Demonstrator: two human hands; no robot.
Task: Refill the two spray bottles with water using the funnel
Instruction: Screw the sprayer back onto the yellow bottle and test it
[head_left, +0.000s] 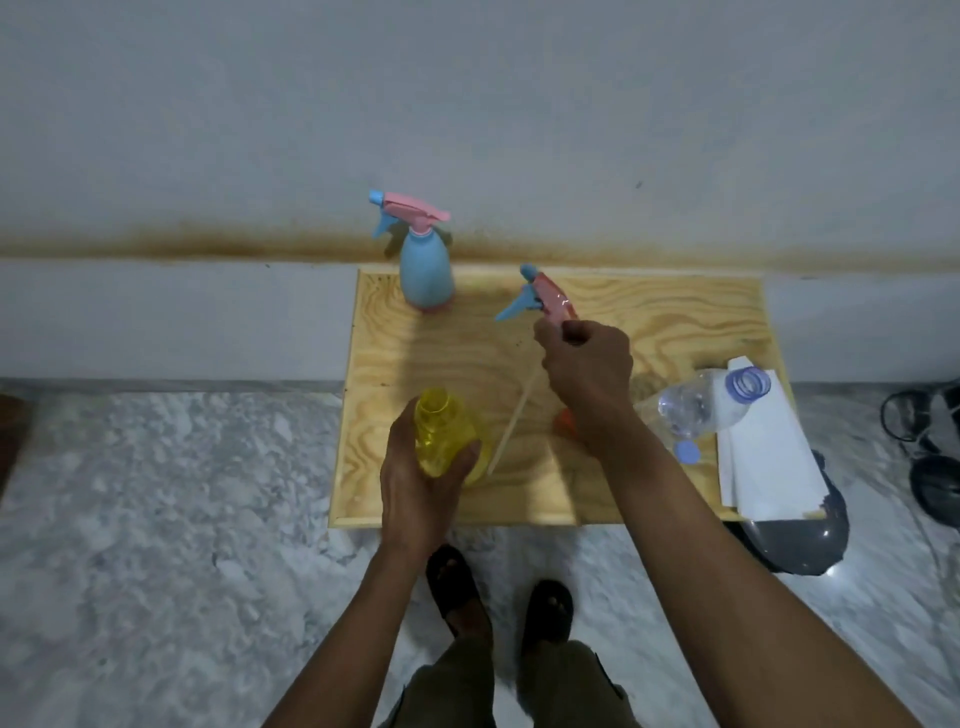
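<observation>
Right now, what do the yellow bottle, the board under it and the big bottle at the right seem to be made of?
Yellow bottle: translucent glossy plastic, probably; light passes through its wall. Board: pale wood, likely plywood, matte; swirling grain shows. Water bottle: clear thin plastic, by its transparency and ribbed blue neck.

The wooden board (649, 312) carries two spray bottles: one blue (426, 270), one yellow (447, 441) with its top off. There is one detached trigger sprayer (545, 299), one clear water bottle (696, 405), one loose blue cap (687, 452), and one orange funnel (563, 421), partly hidden.
</observation>
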